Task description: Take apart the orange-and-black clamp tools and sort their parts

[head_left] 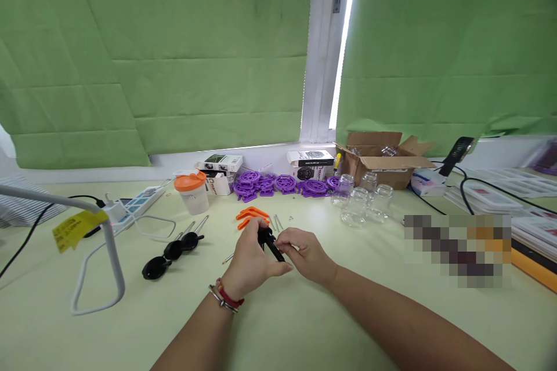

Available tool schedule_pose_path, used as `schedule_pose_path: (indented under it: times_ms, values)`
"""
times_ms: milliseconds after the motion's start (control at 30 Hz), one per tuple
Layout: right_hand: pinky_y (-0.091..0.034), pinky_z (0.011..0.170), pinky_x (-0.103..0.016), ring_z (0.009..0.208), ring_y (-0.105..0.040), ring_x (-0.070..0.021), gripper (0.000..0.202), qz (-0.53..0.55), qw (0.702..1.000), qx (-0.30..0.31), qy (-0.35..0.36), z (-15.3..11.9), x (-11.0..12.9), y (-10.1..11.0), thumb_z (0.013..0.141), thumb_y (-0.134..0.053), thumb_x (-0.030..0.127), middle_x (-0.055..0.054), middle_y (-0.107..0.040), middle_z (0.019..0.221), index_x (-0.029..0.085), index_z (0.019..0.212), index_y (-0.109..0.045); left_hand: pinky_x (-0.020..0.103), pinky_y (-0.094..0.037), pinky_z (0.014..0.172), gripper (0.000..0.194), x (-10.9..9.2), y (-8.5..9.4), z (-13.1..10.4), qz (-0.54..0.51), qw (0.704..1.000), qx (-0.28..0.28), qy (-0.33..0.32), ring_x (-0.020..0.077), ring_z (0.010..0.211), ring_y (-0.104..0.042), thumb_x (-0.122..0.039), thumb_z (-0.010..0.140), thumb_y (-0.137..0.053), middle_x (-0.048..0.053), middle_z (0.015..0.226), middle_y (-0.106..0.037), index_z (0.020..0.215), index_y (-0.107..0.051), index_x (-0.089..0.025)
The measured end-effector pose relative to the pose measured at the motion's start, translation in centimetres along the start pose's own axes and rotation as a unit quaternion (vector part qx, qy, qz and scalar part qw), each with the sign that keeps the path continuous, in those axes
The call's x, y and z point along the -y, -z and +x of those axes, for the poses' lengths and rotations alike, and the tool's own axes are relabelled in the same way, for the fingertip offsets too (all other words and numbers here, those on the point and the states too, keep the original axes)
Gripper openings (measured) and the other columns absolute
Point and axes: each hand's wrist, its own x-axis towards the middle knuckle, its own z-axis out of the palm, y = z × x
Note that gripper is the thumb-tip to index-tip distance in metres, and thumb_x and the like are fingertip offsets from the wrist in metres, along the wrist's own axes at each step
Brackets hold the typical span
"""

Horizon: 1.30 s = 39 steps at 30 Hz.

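My left hand is wrapped round a black plastic part with a straight, bar-like end, held just above the table. At the part's right side, the fingertips of my right hand are pinched together; whatever they grip is too small to make out. A thin metal rod pokes out beside my left hand, partly hidden behind it. Just beyond the hands lie orange curved pieces, loose metal rods and tiny screw-like bits. Black round parts with metal rods rest to the left.
Purple wheel-shaped pieces are piled at the back, near small boxes and an orange-lidded cup. Clear glass jars stand before a cardboard box. A grey bent tube and a power strip occupy the left.
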Motion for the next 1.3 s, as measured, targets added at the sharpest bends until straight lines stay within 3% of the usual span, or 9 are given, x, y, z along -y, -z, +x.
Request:
schedule_pose_path:
  times_ms: [67,167,700,900,1300]
  values:
    - [-0.048,0.066,-0.025,0.072,-0.058,-0.0128,0.020,-0.045,0.996,0.018,0.069,0.0,0.2,0.4,0.084,-0.048,0.014,-0.006,-0.064,0.083,0.019,0.090,-0.066,0.030,-0.042,0.069,0.071,-0.2,0.5,0.0,-0.020,0.999,0.026,0.009,0.0152,0.076,-0.046,-0.033,0.043,-0.083,0.000,0.090,-0.048,0.097,-0.037,-0.022]
    - [-0.049,0.065,-0.024,0.072,-0.059,-0.0128,0.020,-0.079,0.990,0.030,0.111,0.1,0.6,0.7,0.085,-0.048,0.014,-0.008,-0.065,0.084,0.018,0.093,-0.066,0.030,-0.042,0.068,0.073,-0.3,1.0,-0.1,-0.036,0.998,0.056,0.019,0.0146,0.075,-0.045,-0.033,0.043,-0.084,0.000,0.089,-0.047,0.097,-0.037,-0.022]
    - [-0.049,0.065,-0.023,0.072,-0.061,-0.0117,0.022,-0.068,0.986,0.070,0.134,0.4,0.8,1.2,0.083,-0.049,0.011,-0.006,-0.066,0.083,0.019,0.094,-0.066,0.029,-0.041,0.069,0.069,0.4,1.4,0.1,-0.107,0.987,0.117,0.009,0.0155,0.079,-0.046,-0.028,0.046,-0.085,0.000,0.091,-0.047,0.095,-0.038,-0.023]
    - [-0.051,0.069,-0.024,0.078,-0.061,-0.0131,0.023,-0.131,0.970,0.106,0.176,0.5,0.9,1.7,0.089,-0.044,0.015,-0.009,-0.065,0.089,0.017,0.099,-0.064,0.028,-0.040,0.068,0.069,0.6,1.4,0.1,-0.096,0.988,0.120,0.010,0.0152,0.078,-0.045,-0.030,0.045,-0.085,0.000,0.090,-0.046,0.095,-0.039,-0.022]
    - [-0.049,0.066,-0.026,0.077,-0.058,-0.0145,0.019,-0.238,0.934,0.121,0.236,0.8,0.3,1.7,0.089,-0.044,0.014,-0.008,-0.064,0.087,0.016,0.095,-0.062,0.026,-0.039,0.065,0.068,0.7,1.4,0.2,-0.095,0.985,0.141,0.018,0.0143,0.077,-0.045,-0.029,0.045,-0.085,-0.001,0.089,-0.047,0.095,-0.040,-0.021]
